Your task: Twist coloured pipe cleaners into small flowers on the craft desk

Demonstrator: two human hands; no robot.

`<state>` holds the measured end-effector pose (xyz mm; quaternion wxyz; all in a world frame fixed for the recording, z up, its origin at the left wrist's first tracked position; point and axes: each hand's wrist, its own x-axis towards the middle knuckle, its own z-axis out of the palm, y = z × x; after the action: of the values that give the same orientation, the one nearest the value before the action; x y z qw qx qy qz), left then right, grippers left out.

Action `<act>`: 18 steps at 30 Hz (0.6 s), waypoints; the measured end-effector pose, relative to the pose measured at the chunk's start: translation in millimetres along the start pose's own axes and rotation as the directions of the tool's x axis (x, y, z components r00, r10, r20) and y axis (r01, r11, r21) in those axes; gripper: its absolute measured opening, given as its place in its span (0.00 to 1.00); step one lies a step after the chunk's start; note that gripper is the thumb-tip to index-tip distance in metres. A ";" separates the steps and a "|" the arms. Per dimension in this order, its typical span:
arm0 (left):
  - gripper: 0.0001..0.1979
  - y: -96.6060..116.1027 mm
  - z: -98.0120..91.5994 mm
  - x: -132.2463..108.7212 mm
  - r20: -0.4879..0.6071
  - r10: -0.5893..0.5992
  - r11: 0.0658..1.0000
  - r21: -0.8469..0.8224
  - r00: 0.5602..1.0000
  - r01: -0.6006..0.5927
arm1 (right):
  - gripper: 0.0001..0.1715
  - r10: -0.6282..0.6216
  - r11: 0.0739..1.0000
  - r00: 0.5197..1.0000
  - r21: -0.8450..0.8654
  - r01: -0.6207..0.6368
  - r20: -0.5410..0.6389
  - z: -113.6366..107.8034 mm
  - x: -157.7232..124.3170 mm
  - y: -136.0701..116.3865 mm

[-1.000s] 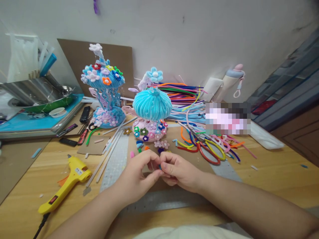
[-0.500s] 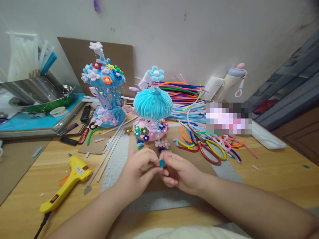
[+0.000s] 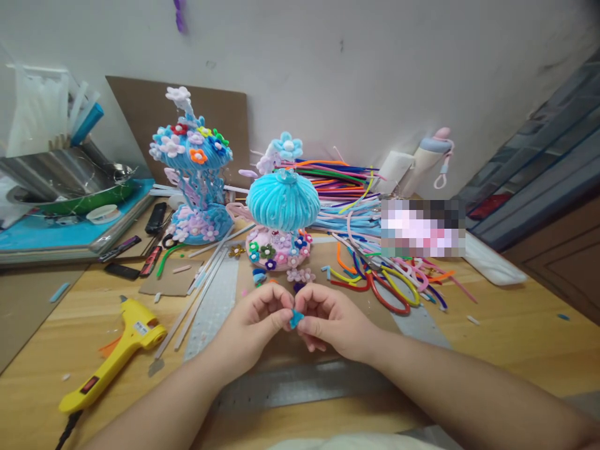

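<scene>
Lying well left of the grip was the yellow glue gun [image 3: 134,331], while the flowered ornament [image 3: 192,156] stood farther back on that side. Next along, the left hand [image 3: 260,322] had thumb and fingers pinched on a small blue piece [image 3: 295,319]! Straight behind the grip rose the turquoise-domed ornament [image 3: 283,200]. Right between both hands' fingertips sat that blue piece, the right hand [image 3: 335,319] pinching its other side. Beyond, right of the grip, lay bent pipe cleaners [image 3: 349,285], then scissors [image 3: 374,265].
</scene>
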<state>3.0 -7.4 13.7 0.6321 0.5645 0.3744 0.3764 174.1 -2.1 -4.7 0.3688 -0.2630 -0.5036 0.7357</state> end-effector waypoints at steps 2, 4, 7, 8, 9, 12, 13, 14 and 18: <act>0.05 1.3 0.0 -0.7 0.042 0.001 0.999 -0.050 0.999 0.001 | 0.13 -0.025 0.998 0.999 -0.058 0.024 -0.020 -0.8 -1.1 0.4; 0.07 2.7 0.1 -0.9 0.106 0.014 0.988 -0.153 0.994 0.002 | 0.13 -0.057 0.994 0.997 -0.097 0.053 -0.047 -2.1 -1.5 0.1; 0.11 5.0 0.5 -0.7 0.144 0.029 0.973 -0.231 0.989 0.005 | 0.12 -0.110 0.984 0.991 -0.149 0.098 -0.071 -4.0 -1.0 -0.8; 0.10 5.7 0.6 -0.6 0.134 0.021 0.976 -0.219 0.991 0.009 | 0.11 -0.125 0.979 0.990 -0.171 0.112 -0.070 -4.3 -0.8 -1.2; 0.10 6.4 0.7 -0.6 0.120 0.007 0.981 -0.193 0.993 0.016 | 0.11 -0.138 0.973 0.988 -0.196 0.123 -0.065 -4.4 -0.8 -1.8; 0.09 7.6 0.9 -1.0 0.102 -0.028 0.997 -0.075 0.994 0.035 | 0.09 -0.149 0.955 0.989 -0.263 0.139 -0.017 -3.8 -2.3 -3.0; 0.08 7.6 1.0 -1.3 0.109 -0.027 0.999 -0.040 0.994 0.032 | 0.08 -0.145 0.950 0.989 -0.277 0.142 0.007 -3.5 -3.1 -2.9; 0.08 7.3 1.1 -1.7 0.113 -0.018 1.000 -0.011 0.993 0.019 | 0.08 -0.139 0.948 0.990 -0.285 0.142 0.030 -3.3 -4.0 -2.5; 0.07 4.0 2.4 -3.2 0.052 0.101 0.985 0.134 0.994 -0.107 | 0.07 -0.152 0.951 0.987 -0.266 0.161 0.055 -3.8 -5.9 2.4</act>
<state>3.5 -11.0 18.0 0.5796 0.6335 0.3550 0.3698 179.8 -5.3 -8.2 0.3782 -0.2574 -0.6243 0.6332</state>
